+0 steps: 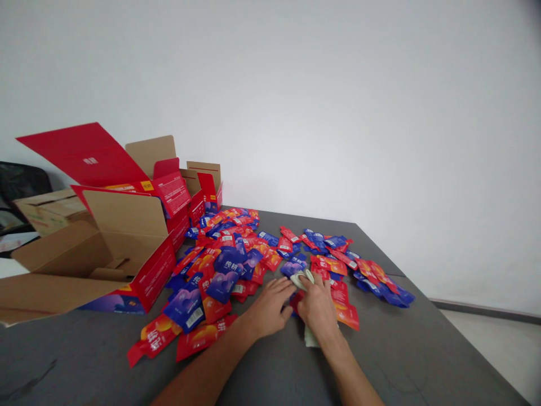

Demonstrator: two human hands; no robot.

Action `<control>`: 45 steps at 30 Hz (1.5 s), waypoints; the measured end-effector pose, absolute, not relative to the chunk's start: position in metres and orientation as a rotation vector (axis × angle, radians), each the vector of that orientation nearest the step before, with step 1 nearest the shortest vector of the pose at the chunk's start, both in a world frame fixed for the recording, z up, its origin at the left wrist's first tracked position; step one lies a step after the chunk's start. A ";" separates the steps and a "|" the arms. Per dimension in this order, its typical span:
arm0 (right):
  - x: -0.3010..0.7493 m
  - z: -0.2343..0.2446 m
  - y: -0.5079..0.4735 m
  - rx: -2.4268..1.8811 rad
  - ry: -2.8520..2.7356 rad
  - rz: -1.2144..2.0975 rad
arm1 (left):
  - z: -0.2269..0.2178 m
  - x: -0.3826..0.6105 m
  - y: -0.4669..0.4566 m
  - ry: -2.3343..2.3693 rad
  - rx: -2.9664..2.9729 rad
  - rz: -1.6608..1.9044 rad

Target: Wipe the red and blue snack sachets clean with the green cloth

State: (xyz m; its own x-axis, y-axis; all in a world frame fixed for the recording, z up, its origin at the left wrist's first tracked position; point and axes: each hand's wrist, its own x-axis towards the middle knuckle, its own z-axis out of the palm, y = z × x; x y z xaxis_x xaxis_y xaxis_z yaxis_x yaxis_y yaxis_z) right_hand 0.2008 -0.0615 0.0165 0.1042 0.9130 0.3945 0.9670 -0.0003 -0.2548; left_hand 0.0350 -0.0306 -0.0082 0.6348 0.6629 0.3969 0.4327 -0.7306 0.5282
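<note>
My right hand (316, 307) is closed on a pale, crumpled cloth (302, 278). Part of the cloth sticks out above the fingers, and a lower end shows beneath the wrist. Just left of it, my left hand (270, 307) has its fingers stretched out over the packets, thumb apart. Between the two hands a small packet is mostly covered, so its edges cannot be made out. Around both hands lie red and blue-purple foil packets; a blue-purple packet (293, 265) is just beyond the cloth, and a red-orange packet (345, 314) lies right of my right hand.
A large heap of packets (226, 268) spreads to the left, with a smaller group (382, 282) at the right. An open red carton (154, 273) stands at the left with flaps spread, and more red cartons (171, 194) stand behind. The grey table (406, 349) meets a white wall.
</note>
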 end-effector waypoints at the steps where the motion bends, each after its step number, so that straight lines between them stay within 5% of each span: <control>1: 0.200 0.017 -0.062 -1.934 -1.832 -0.145 | -0.010 0.040 -0.034 0.800 2.457 0.792; 12: 0.196 0.015 -0.060 -1.955 -1.863 -0.088 | -0.005 0.039 -0.035 1.116 2.504 0.476; 24: 0.203 0.004 -0.052 -1.785 -1.764 -0.266 | -0.002 0.016 -0.008 1.427 1.841 1.173; 36: 0.181 0.014 -0.065 -1.381 -1.876 -0.082 | 0.025 0.018 -0.023 0.511 0.735 0.984; 45: 0.165 0.032 -0.081 -1.273 -2.201 -0.009 | 0.014 0.017 -0.016 0.551 0.652 1.119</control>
State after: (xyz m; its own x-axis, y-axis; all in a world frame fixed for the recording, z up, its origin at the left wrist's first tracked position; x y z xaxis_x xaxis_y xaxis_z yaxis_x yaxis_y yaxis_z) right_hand 0.1655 -0.0806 0.0323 -0.3686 0.7892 0.4911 0.7932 0.5426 -0.2766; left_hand 0.0166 -0.0156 0.0141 0.3420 0.9365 -0.0780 -0.6325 0.2908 0.7179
